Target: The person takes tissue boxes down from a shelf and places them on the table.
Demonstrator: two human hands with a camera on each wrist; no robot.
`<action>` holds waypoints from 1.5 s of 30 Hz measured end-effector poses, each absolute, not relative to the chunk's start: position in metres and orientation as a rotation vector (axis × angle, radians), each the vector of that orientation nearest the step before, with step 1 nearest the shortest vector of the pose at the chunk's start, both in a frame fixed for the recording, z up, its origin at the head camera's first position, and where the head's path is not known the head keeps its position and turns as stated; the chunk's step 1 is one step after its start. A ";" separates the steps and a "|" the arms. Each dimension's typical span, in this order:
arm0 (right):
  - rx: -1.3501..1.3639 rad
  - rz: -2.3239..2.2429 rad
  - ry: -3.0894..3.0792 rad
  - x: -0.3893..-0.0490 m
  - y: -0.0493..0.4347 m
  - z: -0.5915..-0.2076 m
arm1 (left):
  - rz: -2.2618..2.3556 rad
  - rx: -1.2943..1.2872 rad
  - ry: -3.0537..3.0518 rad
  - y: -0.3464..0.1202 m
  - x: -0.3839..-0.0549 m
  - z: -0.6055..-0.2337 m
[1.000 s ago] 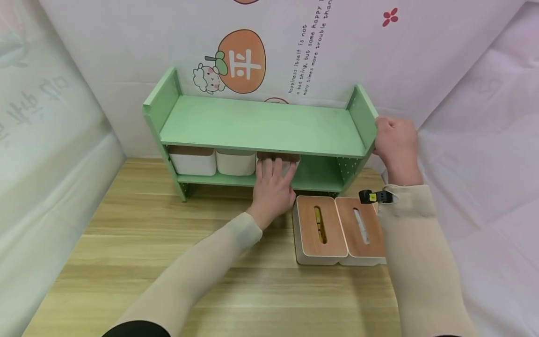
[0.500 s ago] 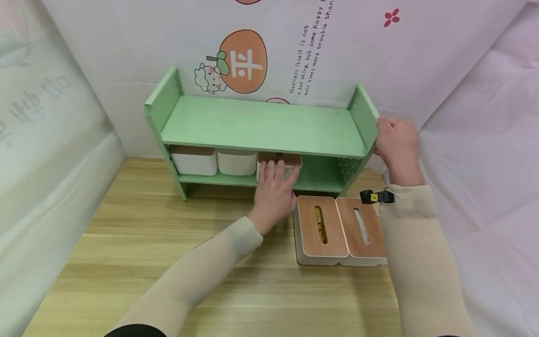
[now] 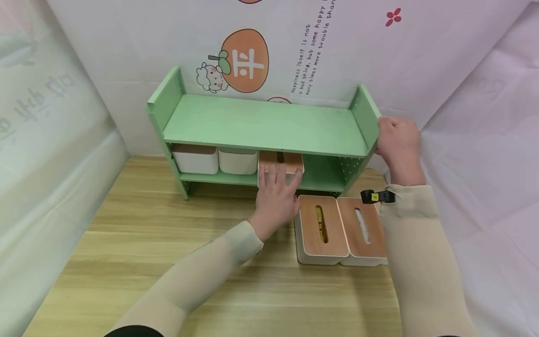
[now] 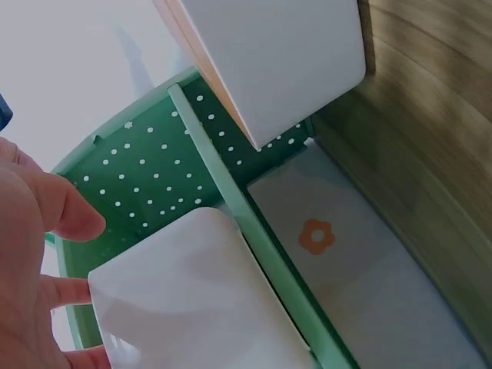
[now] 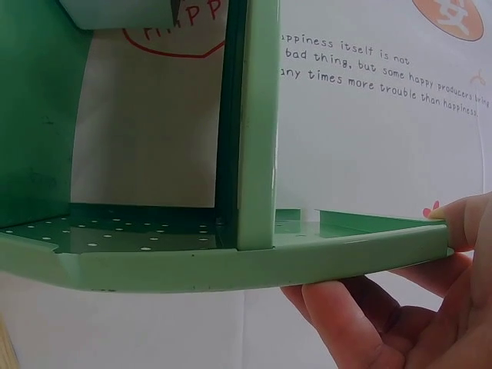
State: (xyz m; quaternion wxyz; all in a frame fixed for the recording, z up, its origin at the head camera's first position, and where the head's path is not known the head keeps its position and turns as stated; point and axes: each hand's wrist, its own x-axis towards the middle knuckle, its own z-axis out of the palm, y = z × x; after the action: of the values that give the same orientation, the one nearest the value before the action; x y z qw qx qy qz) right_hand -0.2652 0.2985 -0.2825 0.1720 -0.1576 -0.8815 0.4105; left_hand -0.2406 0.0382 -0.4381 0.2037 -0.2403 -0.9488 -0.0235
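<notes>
A green two-tier shelf [image 3: 265, 126] stands against the papered wall. On its lower tier, a white box with a wood-look lid [image 3: 291, 160] sits partly out past the upper board. My left hand [image 3: 275, 201] has straight, spread fingers on the front top edge of this box. In the left wrist view, the fingertips meet the upper edge of the white box [image 4: 177, 284], while the thumb stays off it. My right hand [image 3: 400, 147] grips the upper corner of the shelf's right side panel [image 5: 330, 257], fingers and thumb around its edge.
Left of the lidded box stand a white box [image 3: 195, 161] and a cream box [image 3: 238, 161]. Two lidded boxes with slots, a left one [image 3: 311, 243] and a right one [image 3: 353, 248], sit side by side on the wooden table [image 3: 168, 262] before the shelf.
The lidded box under my left hand has slid forward, showing more of its lid and slot. My left hand has drawn back slightly with it. My right hand keeps its grip on the shelf.
</notes>
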 end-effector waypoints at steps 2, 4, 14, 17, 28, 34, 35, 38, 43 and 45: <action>-0.443 1.180 -2.502 -0.267 0.298 -0.283 | -0.046 -0.670 -2.663 0.038 -0.240 -0.438; -0.440 1.182 -2.501 -0.268 0.299 -0.284 | -0.037 -0.678 -2.659 0.038 -0.237 -0.439; -0.433 1.154 -2.491 -0.268 0.301 -0.284 | -0.085 -0.704 -2.591 0.036 -0.223 -0.441; -0.435 1.142 -2.497 -0.268 0.301 -0.284 | -0.073 -0.706 -2.584 0.036 -0.219 -0.441; -0.426 1.163 -2.491 -0.267 0.301 -0.285 | -0.509 -0.738 -2.387 0.014 -0.221 -0.436; -0.416 1.159 -2.479 -0.267 0.302 -0.286 | -1.320 -0.425 -2.354 -0.021 -0.233 -0.426; -0.413 1.154 -2.479 -0.267 0.302 -0.286 | -1.446 -0.354 -2.376 -0.026 -0.236 -0.425; -0.406 1.145 -2.478 -0.268 0.302 -0.286 | -1.826 -0.189 -2.459 -0.040 -0.244 -0.424; -0.422 1.143 -2.482 -0.268 0.301 -0.286 | -2.501 -0.039 -2.386 -0.044 -0.254 -0.432; -0.424 1.136 -2.486 -0.268 0.301 -0.286 | -2.658 -0.031 -2.291 -0.041 -0.257 -0.438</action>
State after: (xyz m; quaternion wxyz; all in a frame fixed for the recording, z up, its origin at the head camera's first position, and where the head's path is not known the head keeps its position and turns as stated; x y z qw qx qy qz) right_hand -0.2681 0.3013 -0.2859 0.1866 -0.1507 -0.8831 0.4033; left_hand -0.2569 -0.0411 -0.4382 -0.1825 -0.0087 -0.6419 -0.7447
